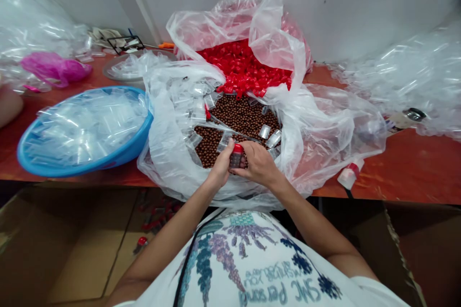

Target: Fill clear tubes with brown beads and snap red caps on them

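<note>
My left hand [220, 167] and my right hand [260, 162] meet over the front of an open plastic bag, both closed around one small clear container with a red cap [236, 154]. Dark balls show through its wall. Below them lies a heap of small brown balls [234, 117] in the bag. Several clear empty containers [264, 131] rest on the balls, with more piled along the bag's left side. Behind is a heap of red caps [248, 64] in another clear bag.
A blue basin [144, 134] of clear plastic pieces stands at the left. Large clear bags fill both far sides of the red table [414, 168]. A tape roll [350, 174] lies at the right edge. Under the table, a cardboard box [86, 249] holds capped containers.
</note>
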Tool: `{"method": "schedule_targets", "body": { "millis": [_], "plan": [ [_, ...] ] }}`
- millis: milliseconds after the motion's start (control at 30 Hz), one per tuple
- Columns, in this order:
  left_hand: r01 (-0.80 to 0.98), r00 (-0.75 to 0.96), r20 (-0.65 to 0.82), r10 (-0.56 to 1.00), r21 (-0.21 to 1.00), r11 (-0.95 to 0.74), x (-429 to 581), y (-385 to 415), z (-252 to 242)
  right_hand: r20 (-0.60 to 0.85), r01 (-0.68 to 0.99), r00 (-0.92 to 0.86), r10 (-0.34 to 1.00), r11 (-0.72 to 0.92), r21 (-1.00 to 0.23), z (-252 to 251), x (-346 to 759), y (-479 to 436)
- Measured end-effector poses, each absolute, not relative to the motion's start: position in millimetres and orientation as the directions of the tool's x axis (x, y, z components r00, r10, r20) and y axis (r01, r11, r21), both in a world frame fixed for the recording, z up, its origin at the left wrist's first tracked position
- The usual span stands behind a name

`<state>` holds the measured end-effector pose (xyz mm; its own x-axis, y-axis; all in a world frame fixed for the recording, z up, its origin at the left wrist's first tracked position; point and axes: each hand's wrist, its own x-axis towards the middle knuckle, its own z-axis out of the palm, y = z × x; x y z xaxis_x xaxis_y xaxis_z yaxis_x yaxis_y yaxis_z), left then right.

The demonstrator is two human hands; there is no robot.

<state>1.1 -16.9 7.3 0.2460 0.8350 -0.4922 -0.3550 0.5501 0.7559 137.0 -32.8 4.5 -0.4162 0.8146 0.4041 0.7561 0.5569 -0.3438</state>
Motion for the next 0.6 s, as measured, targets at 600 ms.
{"method": "schedule_targets", "body": {
  "millis": [600],
  "plan": [
    [0.444, 0.118, -0.195, 0.974, 0.888, 0.124, -26, 0, -9, 0.163, 0.854, -0.427, 0.889, 0.456, -0.250, 7, 172, -28]
  ]
}}
